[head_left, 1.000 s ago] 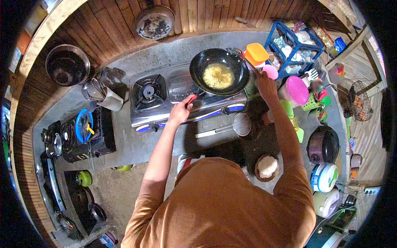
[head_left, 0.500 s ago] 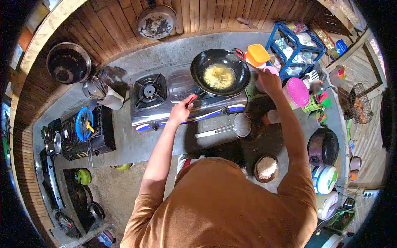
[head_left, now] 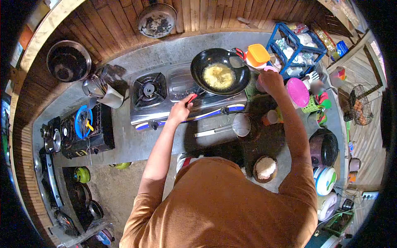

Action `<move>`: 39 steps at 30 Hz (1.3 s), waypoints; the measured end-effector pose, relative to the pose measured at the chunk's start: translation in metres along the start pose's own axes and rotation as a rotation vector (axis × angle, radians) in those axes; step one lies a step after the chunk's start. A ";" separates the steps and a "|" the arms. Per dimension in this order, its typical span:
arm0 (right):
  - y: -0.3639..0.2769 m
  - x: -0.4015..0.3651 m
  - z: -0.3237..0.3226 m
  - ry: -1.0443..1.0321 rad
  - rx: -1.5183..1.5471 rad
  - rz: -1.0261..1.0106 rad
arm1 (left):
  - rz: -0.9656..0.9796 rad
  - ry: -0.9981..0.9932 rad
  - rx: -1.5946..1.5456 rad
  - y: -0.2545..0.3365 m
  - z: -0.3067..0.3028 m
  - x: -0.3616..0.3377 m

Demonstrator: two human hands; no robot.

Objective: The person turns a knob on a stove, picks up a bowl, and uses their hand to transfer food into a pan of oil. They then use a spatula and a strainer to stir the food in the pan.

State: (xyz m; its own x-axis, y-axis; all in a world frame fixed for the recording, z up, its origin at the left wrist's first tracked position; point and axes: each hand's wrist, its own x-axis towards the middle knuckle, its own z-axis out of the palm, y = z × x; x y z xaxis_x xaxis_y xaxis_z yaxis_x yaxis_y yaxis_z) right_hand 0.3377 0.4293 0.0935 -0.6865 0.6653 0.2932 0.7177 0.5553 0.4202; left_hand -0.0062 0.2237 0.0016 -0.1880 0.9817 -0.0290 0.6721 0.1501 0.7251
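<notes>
My left hand (head_left: 180,110) is closed around the red-and-black handle of a black wok (head_left: 199,68), which sits on the right side of a two-burner gas stove (head_left: 182,84). Yellow, egg-like food (head_left: 219,77) lies in oil at the bottom of the wok. In my right hand (head_left: 271,82), beyond the wok's right rim, is the handle of a spatula (head_left: 237,62). Its flat blade hangs over the upper right of the wok, apart from the food. A second red handle (head_left: 238,52) shows at the wok's far right rim.
A wire strainer (head_left: 241,125) lies on the counter in front of the stove. An orange container (head_left: 258,54), a blue rack (head_left: 294,51) and a pink lid (head_left: 297,91) stand to the right. Left are a bare burner (head_left: 149,89) and a utensil holder (head_left: 111,98).
The spatula blade has turned and shifted slightly right and down, showing more of its flat face. The yellow food looks a little smoother. My left hand has hardly moved on the wok handle.
</notes>
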 end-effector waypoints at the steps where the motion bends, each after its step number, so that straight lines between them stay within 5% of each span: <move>1: -0.001 0.003 -0.008 0.011 -0.005 0.028 | 0.007 0.008 -0.013 -0.001 0.000 0.001; 13: -0.027 0.021 -0.013 -0.084 0.130 0.034 | -0.056 -0.012 0.018 0.003 -0.002 0.000; 22: -0.022 0.044 -0.051 0.106 0.084 0.004 | -0.065 -0.020 0.023 0.005 -0.003 0.000; 29: -0.038 0.095 -0.029 -0.214 0.125 0.125 | -0.001 0.026 -0.016 -0.003 0.002 0.001; 33: -0.030 0.116 -0.073 -0.402 0.085 0.135 | -0.062 -0.019 0.007 0.008 -0.005 -0.002; 39: -0.035 0.121 -0.061 -0.316 0.032 0.095 | -0.073 -0.023 0.021 0.010 -0.005 -0.001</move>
State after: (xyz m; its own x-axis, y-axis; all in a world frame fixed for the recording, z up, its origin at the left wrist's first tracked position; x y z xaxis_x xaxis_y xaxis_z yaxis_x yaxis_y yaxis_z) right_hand 0.2220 0.4596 0.1668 -0.5498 0.8340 0.0471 0.7835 0.4953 0.3751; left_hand -0.0028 0.2233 0.0117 -0.2211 0.9704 -0.0969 0.6724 0.2237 0.7056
